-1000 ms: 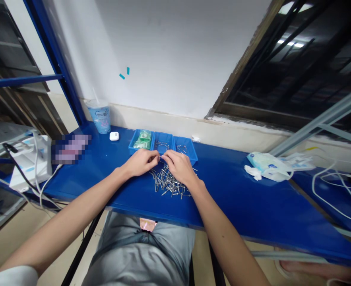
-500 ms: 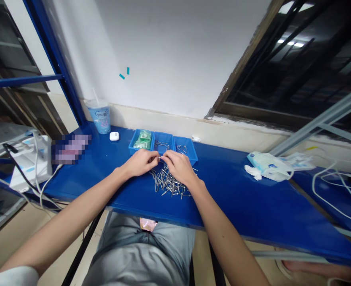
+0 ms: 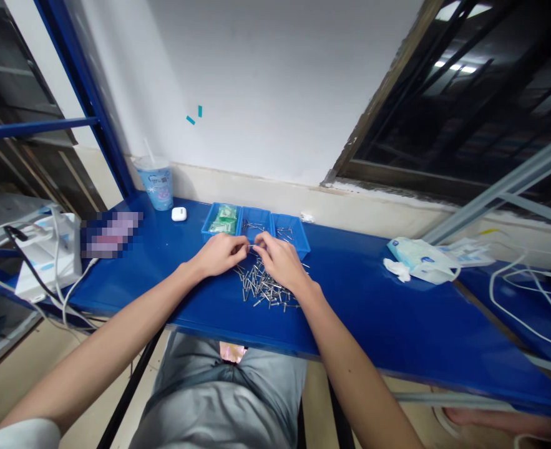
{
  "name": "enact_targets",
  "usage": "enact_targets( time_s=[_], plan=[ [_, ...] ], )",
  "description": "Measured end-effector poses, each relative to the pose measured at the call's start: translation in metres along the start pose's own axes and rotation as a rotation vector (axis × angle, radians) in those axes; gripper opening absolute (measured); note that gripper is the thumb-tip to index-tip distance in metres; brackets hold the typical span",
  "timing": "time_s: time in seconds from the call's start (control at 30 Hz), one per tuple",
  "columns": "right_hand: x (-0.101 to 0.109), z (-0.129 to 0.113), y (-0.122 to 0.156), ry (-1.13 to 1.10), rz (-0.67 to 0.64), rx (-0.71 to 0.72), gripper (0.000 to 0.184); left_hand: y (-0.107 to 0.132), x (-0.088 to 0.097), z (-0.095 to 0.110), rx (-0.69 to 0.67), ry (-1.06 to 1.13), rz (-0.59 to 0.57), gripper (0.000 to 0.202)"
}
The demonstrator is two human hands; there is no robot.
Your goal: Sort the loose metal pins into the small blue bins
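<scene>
Though blurred, perhaps nails [image 3: 251, 247] between hands [image 3: 219, 254] [image 3: 282, 262]

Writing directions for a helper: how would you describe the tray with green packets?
On the long blue bench, three small blue trays stand in a row just beyond the person's hands. Pick the leftmost, the only one holding green packets; the other two hold metal nails.
</scene>
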State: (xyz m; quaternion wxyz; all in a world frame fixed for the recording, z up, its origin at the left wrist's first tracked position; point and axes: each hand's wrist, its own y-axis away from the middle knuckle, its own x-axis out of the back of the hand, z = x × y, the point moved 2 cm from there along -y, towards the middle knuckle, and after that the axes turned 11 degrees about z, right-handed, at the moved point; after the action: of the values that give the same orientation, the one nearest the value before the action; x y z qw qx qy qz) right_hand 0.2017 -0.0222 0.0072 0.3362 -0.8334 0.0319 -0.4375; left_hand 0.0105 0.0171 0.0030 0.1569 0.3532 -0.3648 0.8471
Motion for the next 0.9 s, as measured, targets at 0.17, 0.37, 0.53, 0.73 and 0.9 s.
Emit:
enact_targets(
  time_s=[0.17, 0.37, 0.53, 0.73, 0.9],
  plan=[
    [-0.0013, 0.002, -0.0002, 0.036, 0.006, 0.017, 0.017, 0.0002, -0.0005, 0.0007, -0.012, 0.0, -0.022, 0.027],
    [-0.0017, 0.0034, 0.001, -0.014, -0.013, -0.003, 0.012, -0.0001, -0.0006, -0.0003, -0.003, -0.012, -0.014, 0.029],
    [-0.0023, 0.003, 0.0005, 0.019, -0.013, 0.013, 0.016, 0.0, -0.0009, 0.0001, -0.029, 0.007, -0.031, 0.028],
    [-0.0009, 0.0022, 0.0007, -0.031, 0.011, 0.021, 0.012, 0.0002, -0.0006, 0.0, -0.026, -0.001, -0.012, 0.028],
    [-0.0011, 0.0017, 0.0006, 0.001, 0.021, 0.04, 0.017, 0.0002, -0.0011, 0.0, -0.024, 0.019, -0.025, 0.026]
  ],
)
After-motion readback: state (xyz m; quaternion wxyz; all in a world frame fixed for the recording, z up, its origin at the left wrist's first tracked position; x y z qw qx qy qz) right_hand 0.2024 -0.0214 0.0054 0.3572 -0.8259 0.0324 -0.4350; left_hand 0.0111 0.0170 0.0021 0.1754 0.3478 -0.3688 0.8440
